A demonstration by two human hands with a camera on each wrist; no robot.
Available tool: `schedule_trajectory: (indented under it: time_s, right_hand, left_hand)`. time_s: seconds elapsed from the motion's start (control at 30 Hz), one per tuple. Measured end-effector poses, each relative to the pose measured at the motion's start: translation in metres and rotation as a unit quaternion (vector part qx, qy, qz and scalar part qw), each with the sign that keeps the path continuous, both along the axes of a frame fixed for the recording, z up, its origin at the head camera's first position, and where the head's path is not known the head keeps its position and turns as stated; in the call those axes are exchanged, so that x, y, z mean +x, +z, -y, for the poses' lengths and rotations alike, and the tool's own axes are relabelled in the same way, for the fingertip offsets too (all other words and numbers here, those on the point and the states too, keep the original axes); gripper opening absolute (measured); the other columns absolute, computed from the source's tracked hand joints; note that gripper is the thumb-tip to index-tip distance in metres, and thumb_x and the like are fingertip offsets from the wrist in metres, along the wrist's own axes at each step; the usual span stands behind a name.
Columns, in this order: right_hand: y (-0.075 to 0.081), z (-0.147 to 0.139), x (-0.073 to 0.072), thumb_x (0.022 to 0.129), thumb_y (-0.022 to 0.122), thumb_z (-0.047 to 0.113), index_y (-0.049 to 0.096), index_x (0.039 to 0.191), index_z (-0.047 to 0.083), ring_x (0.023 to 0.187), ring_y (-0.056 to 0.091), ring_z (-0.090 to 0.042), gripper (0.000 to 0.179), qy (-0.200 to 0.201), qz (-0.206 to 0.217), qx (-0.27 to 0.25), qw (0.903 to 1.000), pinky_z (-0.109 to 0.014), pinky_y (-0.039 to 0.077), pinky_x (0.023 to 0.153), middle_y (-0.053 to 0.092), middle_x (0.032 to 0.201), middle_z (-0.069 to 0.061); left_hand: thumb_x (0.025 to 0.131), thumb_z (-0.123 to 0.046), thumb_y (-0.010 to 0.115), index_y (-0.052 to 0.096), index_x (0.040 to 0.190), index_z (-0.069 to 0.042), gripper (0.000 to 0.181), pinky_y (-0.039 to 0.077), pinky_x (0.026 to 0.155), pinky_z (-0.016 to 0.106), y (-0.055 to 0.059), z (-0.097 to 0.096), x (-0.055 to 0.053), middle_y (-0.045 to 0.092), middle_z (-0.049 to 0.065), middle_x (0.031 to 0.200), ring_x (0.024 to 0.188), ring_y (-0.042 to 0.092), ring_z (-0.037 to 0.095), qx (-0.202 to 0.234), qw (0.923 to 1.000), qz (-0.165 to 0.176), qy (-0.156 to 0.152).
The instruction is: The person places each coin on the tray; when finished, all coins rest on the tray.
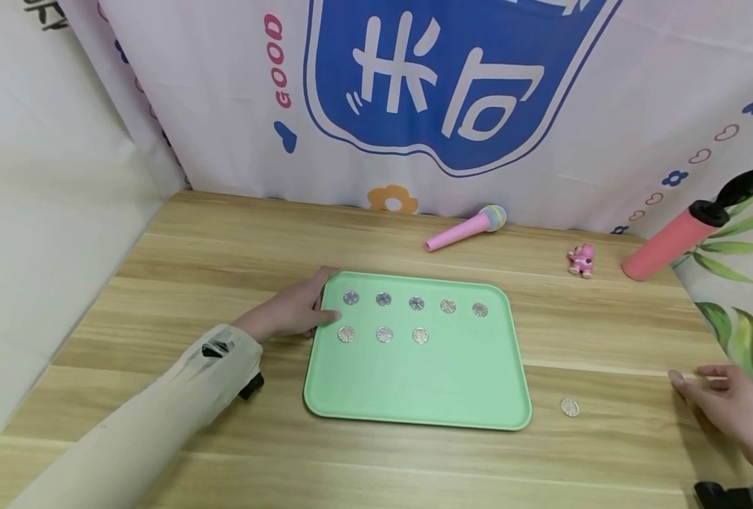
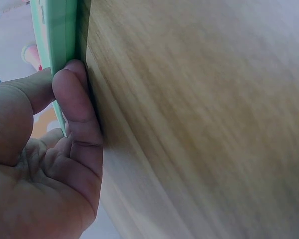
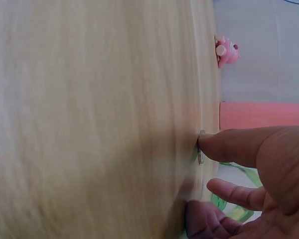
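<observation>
My left hand (image 1: 296, 305) grips the left rim of a light green tray (image 1: 414, 389), thumb over the edge and curled fingers along the outside and underneath. On the tray lie several coin-like metal discs (image 1: 416, 303) in a back row, with three discs (image 1: 384, 334) in a row before it. Another disc (image 1: 570, 407) lies on the wood right of the tray. At the table's right side, my right hand (image 1: 729, 406) has its thumb tip on a thin disc (image 3: 201, 157) flat on the wood, seen in the right wrist view. Its other fingers stand apart from the thumb.
The wooden table (image 1: 223, 240) meets a printed cloth (image 1: 223, 106) at the back. Near it lie a pink toy microphone (image 1: 462, 231) and a small pink bear figure (image 1: 582, 261). A red hand pump (image 1: 672, 240) with a black top stands at the back right corner.
</observation>
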State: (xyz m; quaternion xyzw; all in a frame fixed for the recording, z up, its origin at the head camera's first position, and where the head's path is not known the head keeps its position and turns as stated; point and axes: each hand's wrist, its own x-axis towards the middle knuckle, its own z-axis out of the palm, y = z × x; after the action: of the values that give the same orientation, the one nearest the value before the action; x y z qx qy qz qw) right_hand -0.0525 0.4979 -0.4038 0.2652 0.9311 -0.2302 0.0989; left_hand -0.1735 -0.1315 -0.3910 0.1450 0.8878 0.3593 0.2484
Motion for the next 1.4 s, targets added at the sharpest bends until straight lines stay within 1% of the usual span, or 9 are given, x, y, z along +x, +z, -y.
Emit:
schedule_trajectory:
  time_s: [0.1,0.2,0.3,0.4,0.47,0.53,0.73,1.13,1.4]
  right_hand:
    - [-0.001,-0.001,-0.001,0.106,0.057,0.041,0.029,0.146,-0.024,0.113,0.052,-0.058,0.082,-0.006,-0.002,-0.009,0.9999,-0.041,0.057,0.073,0.040,0.132,-0.049]
    - [-0.004,-0.003,-0.002,0.106,0.061,0.034,0.036,0.141,-0.024,0.101,0.059,-0.051,0.071,0.007,-0.024,-0.001,0.9997,-0.023,0.048,0.057,0.048,0.121,-0.044]
    - [-0.006,-0.006,-0.002,0.106,0.061,0.030,0.042,0.137,-0.023,0.098,0.060,-0.047,0.064,0.021,-0.038,0.007,0.9991,-0.021,0.046,0.055,0.051,0.117,-0.042]
    - [-0.009,-0.010,-0.003,0.106,0.061,0.026,0.047,0.133,-0.021,0.083,0.063,-0.025,0.056,0.034,-0.046,0.008,0.9983,-0.022,0.048,0.055,0.057,0.111,-0.036]
    - [-0.009,-0.011,-0.003,0.106,0.061,0.024,0.050,0.131,-0.020,0.073,0.058,-0.008,0.052,0.040,-0.050,0.005,0.9979,-0.022,0.049,0.055,0.061,0.105,-0.030]
    - [-0.008,-0.012,-0.004,0.106,0.061,0.023,0.052,0.130,-0.019,0.066,0.050,0.003,0.049,0.043,-0.051,0.002,0.9978,-0.022,0.050,0.056,0.065,0.101,-0.024]
    - [-0.005,-0.012,-0.005,0.106,0.061,0.026,0.054,0.125,-0.017,0.068,0.050,-0.004,0.047,0.043,-0.039,0.009,0.9983,-0.024,0.047,0.056,0.066,0.094,-0.016]
    - [-0.002,-0.012,-0.007,0.105,0.062,0.029,0.053,0.125,-0.017,0.070,0.054,-0.008,0.051,0.028,-0.020,-0.001,0.9994,-0.025,0.049,0.056,0.065,0.093,-0.015]
    - [0.001,-0.004,-0.006,0.102,0.066,0.017,0.052,0.123,-0.018,0.065,0.055,-0.005,0.043,0.017,-0.021,-0.012,0.9996,-0.025,0.052,0.056,0.065,0.088,-0.012]
  left_hand:
    - [0.105,-0.018,0.064,0.019,0.165,-0.012,0.076,0.052,0.059,0.031,-0.002,0.001,-0.001,0.056,0.008,0.078,0.061,0.059,0.019,0.004,1.0000,0.002,0.002]
    - [0.105,-0.018,0.064,0.019,0.165,-0.012,0.076,0.051,0.059,0.031,-0.003,0.001,-0.002,0.056,0.008,0.077,0.061,0.059,0.019,0.004,1.0000,0.001,0.001]
    - [0.105,-0.018,0.064,0.019,0.165,-0.012,0.076,0.051,0.059,0.031,-0.004,0.002,-0.002,0.056,0.008,0.077,0.061,0.059,0.019,0.002,1.0000,-0.001,0.000]
    - [0.105,-0.018,0.064,0.019,0.165,-0.011,0.075,0.051,0.059,0.031,-0.003,0.001,-0.002,0.056,0.008,0.077,0.061,0.059,0.019,0.003,1.0000,-0.002,-0.001]
    - [0.105,-0.018,0.064,0.019,0.165,-0.011,0.075,0.051,0.059,0.031,-0.003,0.001,-0.002,0.056,0.008,0.077,0.061,0.059,0.019,0.004,1.0000,-0.001,-0.001]
    - [0.105,-0.018,0.064,0.019,0.165,-0.012,0.075,0.051,0.059,0.031,-0.002,0.001,-0.002,0.056,0.008,0.078,0.061,0.059,0.019,0.003,1.0000,-0.002,0.000]
    - [0.105,-0.017,0.064,0.019,0.165,-0.012,0.075,0.052,0.060,0.031,-0.002,0.001,-0.002,0.057,0.008,0.078,0.061,0.060,0.019,0.002,1.0000,-0.002,-0.001]
    - [0.105,-0.018,0.064,0.018,0.165,-0.012,0.076,0.052,0.059,0.031,-0.002,0.001,-0.003,0.057,0.009,0.078,0.061,0.060,0.019,0.005,1.0000,0.001,0.000]
    - [0.104,-0.017,0.065,0.019,0.165,-0.011,0.076,0.052,0.059,0.031,-0.003,0.001,-0.002,0.058,0.009,0.078,0.061,0.060,0.020,-0.001,1.0000,-0.004,-0.001]
